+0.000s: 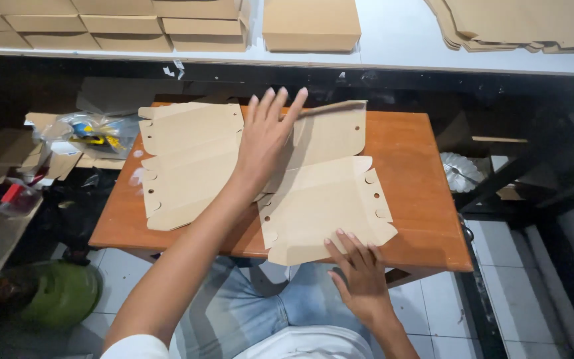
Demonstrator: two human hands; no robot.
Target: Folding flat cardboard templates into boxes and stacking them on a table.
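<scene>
Taking the small wooden table [426, 199] as the landmark: off its left edge, in the shadow, lie a clear plastic bag [91, 133] with yellow and blue contents, and lower down by the floor a green rounded object [61, 292]. On the table's left half a flat, die-cut cardboard box blank [187, 166] lies spread out, its notched tabs reaching toward the table's left rim. The left hand [267, 133] rests over the table's middle, the grip open, fingers straight and together, palm pressing down where that blank meets a second cardboard blank [330, 199] on the right half; the far flap of this second blank stands slightly lifted under the fingertips. The right hand [360, 269] sits at the table's near edge, also open and flat, pinning the second blank's near corner. To fold well here, it seems best to keep the near corner held firm, run the flat fingers along the scored line rather than across it, and crease evenly so the tabs stay aligned. Beyond the table's far edge, a white shelf carries stacked folded boxes [310, 25] and, to the right, a pile of flat blanks [533, 23].
</scene>
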